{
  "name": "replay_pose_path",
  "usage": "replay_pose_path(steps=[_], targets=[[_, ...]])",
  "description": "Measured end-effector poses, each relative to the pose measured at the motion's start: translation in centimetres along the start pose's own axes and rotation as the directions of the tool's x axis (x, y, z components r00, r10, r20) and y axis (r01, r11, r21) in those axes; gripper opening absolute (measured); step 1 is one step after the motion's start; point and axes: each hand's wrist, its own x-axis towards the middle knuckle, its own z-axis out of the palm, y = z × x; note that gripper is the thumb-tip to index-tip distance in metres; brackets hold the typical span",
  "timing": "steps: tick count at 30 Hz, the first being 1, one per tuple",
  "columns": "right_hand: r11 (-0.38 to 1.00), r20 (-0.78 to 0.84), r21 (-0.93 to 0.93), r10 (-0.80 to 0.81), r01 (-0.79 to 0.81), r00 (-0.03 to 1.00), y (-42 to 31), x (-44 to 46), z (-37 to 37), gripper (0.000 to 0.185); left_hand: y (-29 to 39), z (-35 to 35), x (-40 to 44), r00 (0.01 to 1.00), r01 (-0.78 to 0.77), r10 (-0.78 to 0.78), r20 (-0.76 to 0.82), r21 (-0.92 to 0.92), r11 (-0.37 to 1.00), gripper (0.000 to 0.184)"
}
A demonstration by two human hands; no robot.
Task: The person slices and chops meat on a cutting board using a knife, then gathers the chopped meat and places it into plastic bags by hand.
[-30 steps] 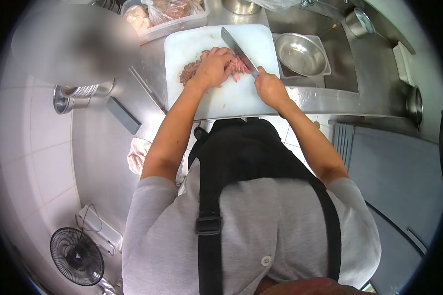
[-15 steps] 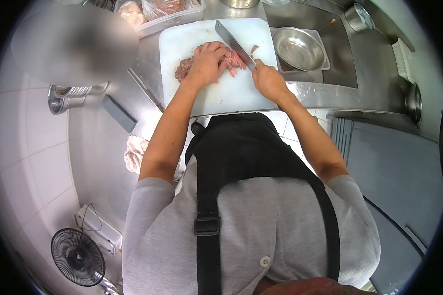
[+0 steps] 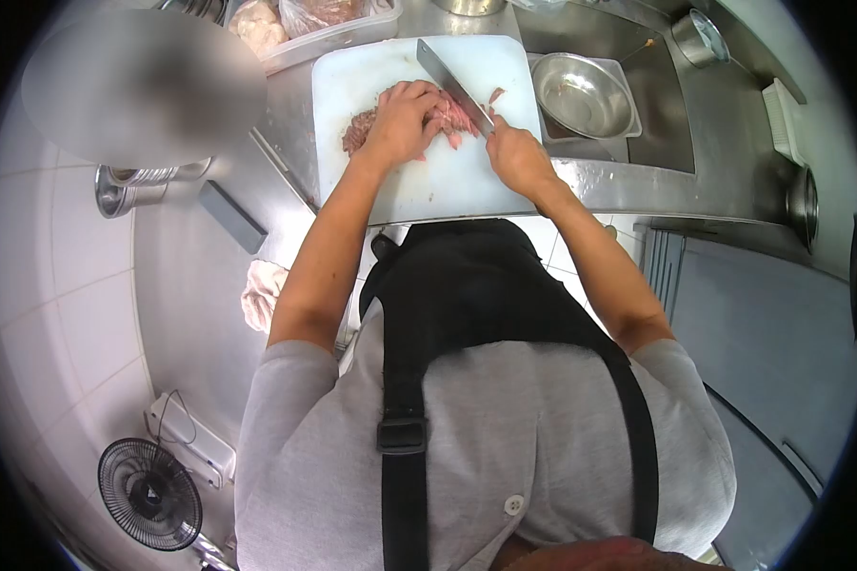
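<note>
The left hand (image 3: 402, 124) lies on top of the meat (image 3: 456, 116), with its fingers bent and pointing toward the knife (image 3: 452, 84). It is hard to tell if the hand pinches the meat or just presses on it. The right hand (image 3: 519, 160) is wrapped tight around the handle of the knife. The long blade slants across the board (image 3: 467, 188), with its tip pointing up and away from the person. The edge is right beside the pink meat; whether it touches, the view does not show.

The meat sits in the middle part of the white board. Brown bits are in a pile on the left side of the left hand, and pink bits are between that hand and the blade. One small piece (image 3: 496, 94) lies alone on the other side of the knife. The board is on a shiny metal surface (image 3: 628, 188).

To the right of the board, a round metal bowl (image 3: 581, 93) sits on a pale tray (image 3: 630, 103) by the sink (image 3: 667, 119). At the far left corner of the board is a tub (image 3: 343, 43) with a clear bag (image 3: 324, 14) in it. A grey block (image 3: 231, 217) and a cloth (image 3: 262, 295) lie off to the left.
</note>
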Motion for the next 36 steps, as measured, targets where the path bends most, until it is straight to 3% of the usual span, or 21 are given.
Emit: replay_pose_path(steps=[7,10,13,16,19,22,28,36], targets=[[0.998,0.036,0.008,0.063,-0.064,0.997,-3.4,-1.3,-3.9,0.043,0.5,-0.7,-0.3,0.999,0.033,-0.033,-0.028,0.010,0.999,0.036],[0.995,0.110,-0.048,0.095,-0.090,0.989,-0.9,0.8,0.4,0.041,0.6,-0.2,-0.4,1.000,0.029,-0.029,-0.010,0.020,0.999,0.035],[0.999,0.019,-0.007,-0.052,0.052,0.998,-0.8,0.7,-0.4,0.040,0.3,-0.2,-0.6,0.999,0.026,-0.026,-0.041,0.007,1.000,0.033],[1.000,-0.009,0.015,-0.019,0.019,1.000,-2.1,-0.2,-2.4,0.042,0.1,-0.3,-0.3,0.995,0.033,-0.035,-0.097,-0.022,0.999,0.031],[1.000,0.053,0.005,0.024,-0.024,0.998,-4.3,-1.0,-4.4,0.044,0.4,-0.5,-0.6,0.993,0.064,-0.061,-0.105,0.025,0.998,0.029],[0.998,0.143,-0.037,0.065,-0.060,0.988,-1.6,0.8,0.5,0.046,0.6,-0.2,-1.0,0.994,0.075,-0.069,-0.086,0.067,0.995,0.028],[0.998,0.046,-0.025,-0.049,0.050,0.998,-0.9,1.2,0.8,0.044,0.3,-0.5,-0.7,0.992,0.066,-0.062,-0.112,0.030,0.997,0.028],[0.998,0.069,-0.060,-0.014,0.018,0.998,-3.6,-1.8,-4.6,0.037,0.2,-0.1,-0.8,0.990,0.043,-0.033,-0.135,0.072,0.996,0.027]])
